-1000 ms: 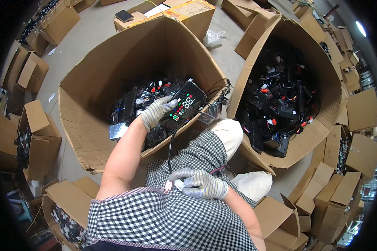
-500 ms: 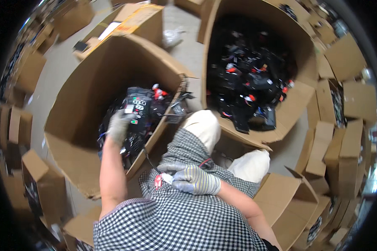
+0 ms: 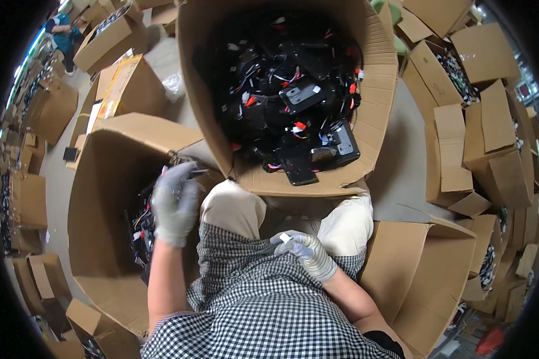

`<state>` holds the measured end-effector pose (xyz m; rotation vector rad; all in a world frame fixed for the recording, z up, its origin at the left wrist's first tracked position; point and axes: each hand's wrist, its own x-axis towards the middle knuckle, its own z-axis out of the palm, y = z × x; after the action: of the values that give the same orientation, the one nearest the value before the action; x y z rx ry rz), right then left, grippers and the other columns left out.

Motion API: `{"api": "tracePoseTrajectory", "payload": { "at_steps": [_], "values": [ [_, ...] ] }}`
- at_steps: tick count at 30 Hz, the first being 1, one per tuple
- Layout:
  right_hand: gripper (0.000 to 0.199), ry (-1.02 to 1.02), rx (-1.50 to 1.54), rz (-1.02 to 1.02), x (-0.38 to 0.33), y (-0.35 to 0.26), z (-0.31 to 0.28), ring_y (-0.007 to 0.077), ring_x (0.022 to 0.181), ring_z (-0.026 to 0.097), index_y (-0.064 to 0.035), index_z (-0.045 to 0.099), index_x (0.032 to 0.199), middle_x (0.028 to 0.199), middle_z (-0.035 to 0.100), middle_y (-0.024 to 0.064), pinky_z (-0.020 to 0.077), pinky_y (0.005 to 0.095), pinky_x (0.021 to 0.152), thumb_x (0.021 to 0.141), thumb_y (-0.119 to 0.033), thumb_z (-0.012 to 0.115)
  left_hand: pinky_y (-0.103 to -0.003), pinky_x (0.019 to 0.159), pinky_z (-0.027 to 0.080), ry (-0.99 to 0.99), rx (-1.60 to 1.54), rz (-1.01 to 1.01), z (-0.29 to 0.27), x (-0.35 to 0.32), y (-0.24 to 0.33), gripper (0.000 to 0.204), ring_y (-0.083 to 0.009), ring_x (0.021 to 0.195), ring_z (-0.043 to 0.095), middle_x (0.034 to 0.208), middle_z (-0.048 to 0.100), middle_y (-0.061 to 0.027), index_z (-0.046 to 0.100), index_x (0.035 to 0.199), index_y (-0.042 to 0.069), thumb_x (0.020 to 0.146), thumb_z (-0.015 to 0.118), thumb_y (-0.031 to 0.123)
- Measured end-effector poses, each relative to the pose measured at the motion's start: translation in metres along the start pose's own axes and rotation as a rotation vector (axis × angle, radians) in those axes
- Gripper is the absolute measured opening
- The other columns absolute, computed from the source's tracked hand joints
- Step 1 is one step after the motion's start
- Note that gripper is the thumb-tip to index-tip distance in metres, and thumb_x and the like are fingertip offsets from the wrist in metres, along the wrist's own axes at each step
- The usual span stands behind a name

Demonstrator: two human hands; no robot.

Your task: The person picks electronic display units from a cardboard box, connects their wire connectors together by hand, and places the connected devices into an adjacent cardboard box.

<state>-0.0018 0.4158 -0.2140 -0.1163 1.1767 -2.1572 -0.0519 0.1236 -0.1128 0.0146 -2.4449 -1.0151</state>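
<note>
My left hand [image 3: 176, 206], in a grey glove, is raised over the inner side of the left cardboard box [image 3: 96, 239]. Its fingers are smeared by motion, and I cannot make out whether anything is in them. Below it in that box lie black parts [image 3: 140, 224] with thin wires and red and white plugs, partly covered by the hand and arm. My right hand [image 3: 308, 254], in a striped grey glove, rests over my checked apron [image 3: 257, 299]. Its fingers are closed on a small white piece [image 3: 285, 237] that sticks out at the fingertips.
Ahead stands a large cardboard box [image 3: 380, 90] heaped with black devices [image 3: 305, 93], wires and coloured plugs. An open box [image 3: 395, 257] is at my right. More cartons [image 3: 455, 161] line both sides. Far left, another person [image 3: 64, 36] stands beside boxes.
The view has swung to the right. My left hand has left the black display unit and come up by the box's edge. The red-and-white tag and cable at my right hand no longer show.
</note>
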Motion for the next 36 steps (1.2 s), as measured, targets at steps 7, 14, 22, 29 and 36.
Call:
{"api": "tracePoseTrajectory", "payload": {
  "at_steps": [7, 14, 22, 29, 36],
  "values": [
    [0.045, 0.072, -0.100, 0.058, 0.001, -0.010, -0.028, 0.0178, 0.094, 0.060, 0.0066, 0.056, 0.113, 0.107, 0.061, 0.0127, 0.0447, 0.0287, 0.087, 0.092, -0.032, 0.054, -0.041, 0.072, 0.051, -0.745, 0.425, 0.408, 0.231, 0.101, 0.016, 0.022, -0.0339, 0.086, 0.062, 0.091, 0.065, -0.0171, 0.069, 0.092, 0.010, 0.075, 0.058, 0.016],
    [0.028, 0.238, -0.354, -0.037, -0.012, -0.031, -0.047, 0.0159, 0.088, 0.061, 0.0033, 0.067, 0.088, 0.106, 0.063, 0.0107, 0.0468, 0.0272, 0.079, 0.089, -0.023, 0.058, -0.045, 0.106, 0.027, -0.751, 0.688, 0.429, 0.319, 0.085, -0.008, 0.021, -0.0269, 0.104, 0.058, 0.100, 0.064, -0.0096, 0.066, 0.098, 0.017, 0.085, 0.049, 0.019],
    [0.026, 0.339, -0.172, -0.041, 0.002, -0.052, -0.051, 0.0134, 0.085, 0.060, 0.0046, 0.066, 0.092, 0.107, 0.061, 0.0101, 0.0485, 0.0253, 0.076, 0.089, -0.020, 0.058, -0.035, 0.058, 0.043, -0.809, -0.322, 0.058, 0.201, 0.042, 0.035, 0.029, -0.0232, 0.059, 0.048, 0.065, 0.048, -0.0071, 0.056, 0.091, 0.006, 0.073, 0.070, 0.023],
    [0.032, 0.369, -0.341, -0.186, -0.019, -0.047, -0.025, 0.0112, 0.089, 0.057, 0.0017, 0.064, 0.104, 0.103, 0.059, 0.0038, 0.0459, 0.0231, 0.076, 0.089, -0.027, 0.062, -0.041, 0.083, 0.045, -0.819, -0.754, 0.343, 0.112, -0.016, 0.054, 0.043, -0.0323, 0.092, 0.058, 0.100, 0.060, -0.0138, 0.054, 0.118, 0.004, 0.086, 0.058, 0.032],
    [0.038, 0.429, -0.268, 0.110, -0.034, -0.065, 0.000, 0.0045, 0.050, 0.044, -0.0001, 0.066, 0.098, 0.067, 0.057, -0.0016, 0.0354, 0.0195, 0.049, 0.089, -0.037, 0.061, -0.041, 0.087, 0.043, -0.516, -0.470, 0.321, 0.091, -0.056, 0.058, 0.027, -0.0279, 0.091, 0.058, 0.095, 0.061, -0.0084, 0.066, 0.096, 0.008, 0.082, 0.063, 0.031]
  ]
}}
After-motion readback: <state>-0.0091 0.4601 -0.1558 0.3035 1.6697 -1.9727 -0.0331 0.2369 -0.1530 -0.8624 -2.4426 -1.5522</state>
